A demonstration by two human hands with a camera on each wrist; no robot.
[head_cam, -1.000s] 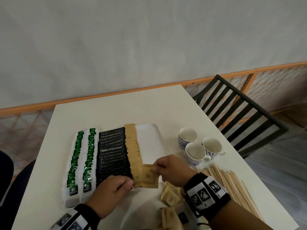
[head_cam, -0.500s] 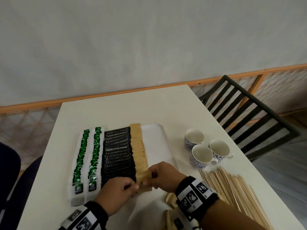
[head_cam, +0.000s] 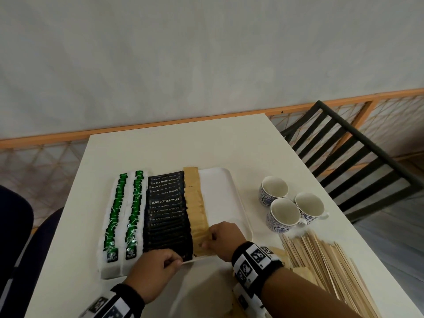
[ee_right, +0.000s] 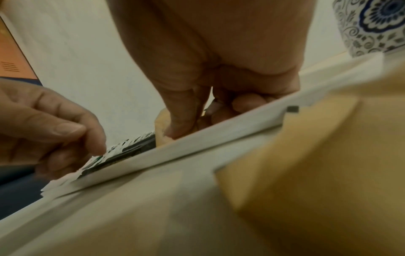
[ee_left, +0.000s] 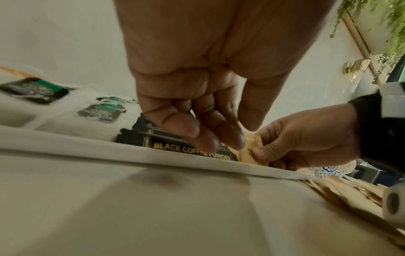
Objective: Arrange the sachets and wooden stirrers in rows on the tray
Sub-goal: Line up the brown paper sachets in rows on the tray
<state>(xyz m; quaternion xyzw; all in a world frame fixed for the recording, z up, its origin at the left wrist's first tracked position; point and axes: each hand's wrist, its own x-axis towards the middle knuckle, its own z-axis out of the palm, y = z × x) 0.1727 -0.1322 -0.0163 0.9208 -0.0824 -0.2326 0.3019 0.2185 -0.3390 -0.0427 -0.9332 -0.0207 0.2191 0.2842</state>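
Note:
A white tray (head_cam: pixel 231 198) holds two rows of green tea sachets (head_cam: pixel 114 214), a row of black coffee sachets (head_cam: pixel 166 214) and a row of brown sachets (head_cam: pixel 195 203). My right hand (head_cam: pixel 207 243) pinches a brown sachet (ee_left: pixel 249 150) at the near end of the brown row. My left hand (head_cam: pixel 176 261) hovers at the tray's front rim, fingers bent, their tips on the nearest black sachet (ee_left: pixel 190 149). Wooden stirrers (head_cam: pixel 325 265) lie in a heap on the table, right of the tray.
Three blue-patterned cups (head_cam: pixel 284 212) stand right of the tray, behind the stirrers. Loose brown sachets (head_cam: pixel 302 273) lie near my right wrist. A black slatted chair (head_cam: pixel 358 157) stands beyond the table's right edge. A dark seat is at the far left.
My right hand carried the brown sachet left from beside the row and set it down at the row's near end. The left hand stayed by the black row.

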